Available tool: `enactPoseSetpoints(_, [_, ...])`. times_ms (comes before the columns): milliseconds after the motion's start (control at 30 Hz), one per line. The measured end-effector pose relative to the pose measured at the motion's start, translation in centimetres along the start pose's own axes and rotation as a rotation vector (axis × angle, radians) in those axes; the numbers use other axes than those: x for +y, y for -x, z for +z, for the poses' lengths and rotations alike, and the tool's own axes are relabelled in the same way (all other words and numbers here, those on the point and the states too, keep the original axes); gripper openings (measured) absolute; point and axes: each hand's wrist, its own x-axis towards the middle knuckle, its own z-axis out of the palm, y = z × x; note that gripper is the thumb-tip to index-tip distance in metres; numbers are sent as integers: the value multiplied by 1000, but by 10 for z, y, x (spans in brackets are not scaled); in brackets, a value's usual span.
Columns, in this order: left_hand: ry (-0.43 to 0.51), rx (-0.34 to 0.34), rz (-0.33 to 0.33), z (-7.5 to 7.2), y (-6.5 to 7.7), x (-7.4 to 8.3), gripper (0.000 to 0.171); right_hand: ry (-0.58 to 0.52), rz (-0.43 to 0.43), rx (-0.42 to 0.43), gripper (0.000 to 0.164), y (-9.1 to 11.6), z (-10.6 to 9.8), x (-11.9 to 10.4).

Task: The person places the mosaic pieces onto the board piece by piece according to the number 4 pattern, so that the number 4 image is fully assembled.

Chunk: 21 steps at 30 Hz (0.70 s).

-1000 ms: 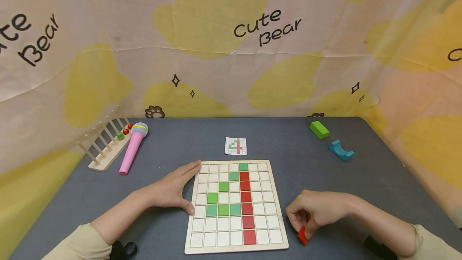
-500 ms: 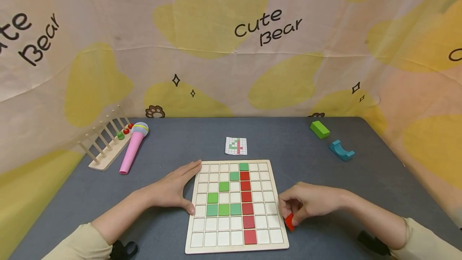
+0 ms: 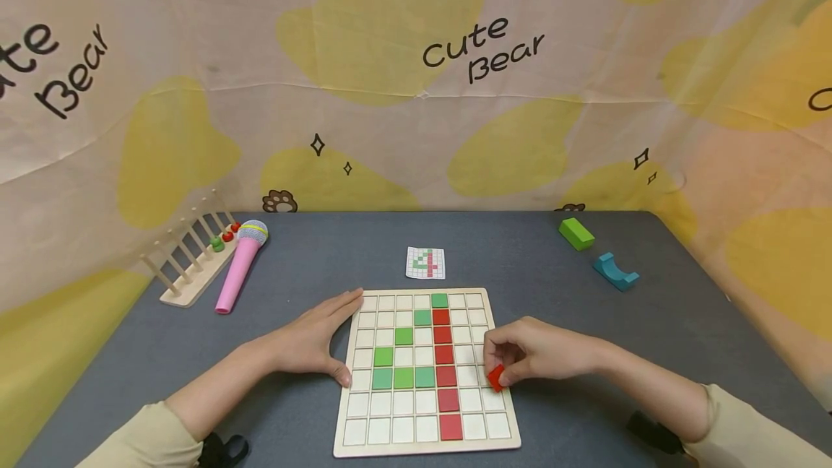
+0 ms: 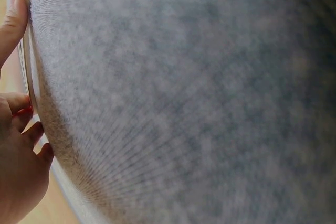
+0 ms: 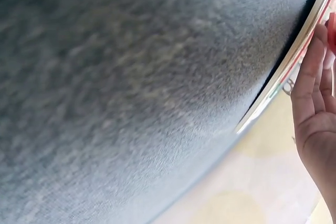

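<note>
In the head view a wooden grid board point(image 3: 403, 446) lies on the dark table, holding green tiles and a column of red tiles point(image 3: 446, 376) among white squares. My left hand point(image 3: 312, 338) rests against the board's left edge, thumb and fingers spread along it. Over the right edge of the board, my right hand point(image 3: 536, 352) pinches a red tile point(image 3: 496, 378), which is tilted. The right wrist view shows the red tile point(image 5: 332, 32) at the fingertips. Behind the board lies a small card point(image 3: 425, 263) with a green and red grid pattern.
At the left stand a wooden peg rack point(image 3: 195, 276) with red and green beads and a pink toy microphone point(image 3: 239, 269). A green block point(image 3: 576, 234) and a blue arch block point(image 3: 614, 271) lie at the back right. A printed cloth point(image 3: 390, 78) hangs behind the table.
My right hand has moved left and away from me, carrying the red tile from beside the board to over its right edge. The left hand has stayed still.
</note>
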Motion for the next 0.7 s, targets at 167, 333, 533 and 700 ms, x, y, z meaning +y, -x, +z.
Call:
enactPoseSetpoints(167, [1, -2, 1, 0, 0, 0, 128, 13, 14, 35, 13, -9, 4, -2])
enactPoseSetpoints(333, [4, 0, 3, 0, 0, 0, 128, 24, 35, 57, 12, -16, 7, -3])
enactPoseSetpoints(533, [9, 1, 3, -1, 0, 1, 128, 68, 19, 109, 11, -22, 9, -3])
enactPoseSetpoints(700, [15, -3, 2, -1, 0, 1, 128, 82, 8, 143, 12, -26, 11, -4])
